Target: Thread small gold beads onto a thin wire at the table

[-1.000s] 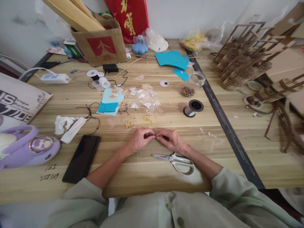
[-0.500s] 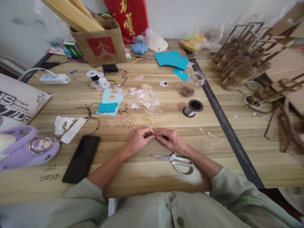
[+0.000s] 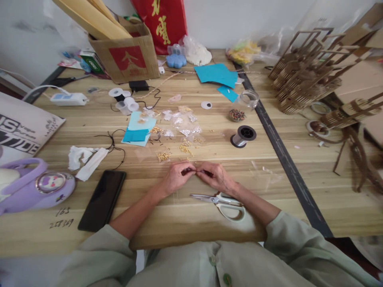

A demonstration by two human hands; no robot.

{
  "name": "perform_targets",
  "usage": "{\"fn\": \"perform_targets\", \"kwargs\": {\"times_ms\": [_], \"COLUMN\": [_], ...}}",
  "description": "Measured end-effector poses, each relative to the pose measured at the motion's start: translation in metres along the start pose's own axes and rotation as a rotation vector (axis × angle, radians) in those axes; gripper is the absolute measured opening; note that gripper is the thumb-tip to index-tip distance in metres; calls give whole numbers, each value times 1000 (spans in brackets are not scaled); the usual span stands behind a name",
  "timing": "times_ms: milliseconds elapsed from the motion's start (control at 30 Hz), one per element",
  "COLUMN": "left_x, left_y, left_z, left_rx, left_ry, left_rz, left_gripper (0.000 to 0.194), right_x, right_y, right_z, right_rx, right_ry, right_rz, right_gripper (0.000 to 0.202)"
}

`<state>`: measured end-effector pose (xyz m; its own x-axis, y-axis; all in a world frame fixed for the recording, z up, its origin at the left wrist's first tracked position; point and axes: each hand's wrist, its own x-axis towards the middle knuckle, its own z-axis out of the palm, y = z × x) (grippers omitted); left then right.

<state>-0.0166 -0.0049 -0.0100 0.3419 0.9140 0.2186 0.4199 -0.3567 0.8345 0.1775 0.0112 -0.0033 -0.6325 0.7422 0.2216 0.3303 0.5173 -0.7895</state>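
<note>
My left hand (image 3: 178, 176) and my right hand (image 3: 216, 176) meet fingertip to fingertip above the table, both in a pinch. Whatever lies between the fingertips is too small to make out. A faint clear thread seems to hang below the left fingers. Just beyond the hands lie small piles of gold beads (image 3: 163, 156) and gold findings (image 3: 186, 149). Scissors with pale handles (image 3: 230, 206) rest near my right wrist, blades pointing left. A spool of clear thread (image 3: 243, 136) stands farther out to the right.
A black phone (image 3: 102, 200) lies beside my left forearm, near a purple bottle (image 3: 56, 183). Behind the beads are small plastic bags (image 3: 182, 121) and blue paper pieces (image 3: 136, 135). A jar of mixed beads (image 3: 237, 114) stands back right; bamboo frames (image 3: 302, 79) crowd the far right.
Both hands stay in nearly the same place, with only a very slight shift of the fingers. Nothing else on the table has moved.
</note>
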Motion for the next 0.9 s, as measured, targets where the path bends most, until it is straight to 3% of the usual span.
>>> {"fn": "perform_targets", "kwargs": {"times_ms": [267, 600, 900], "left_x": [1, 1, 2], "left_y": [-4, -4, 0], "left_z": [1, 1, 2], "left_rx": [-33, -20, -116], "left_ry": [29, 17, 22], "left_rz": [89, 97, -61], "left_gripper": [5, 7, 4], "right_x": [0, -1, 0], "right_y": [0, 4, 2], "right_z": [1, 3, 1], "right_rx": [-17, -34, -19], "right_ry": [18, 9, 3], "right_rz": [25, 81, 69], "right_gripper": [15, 12, 11]}}
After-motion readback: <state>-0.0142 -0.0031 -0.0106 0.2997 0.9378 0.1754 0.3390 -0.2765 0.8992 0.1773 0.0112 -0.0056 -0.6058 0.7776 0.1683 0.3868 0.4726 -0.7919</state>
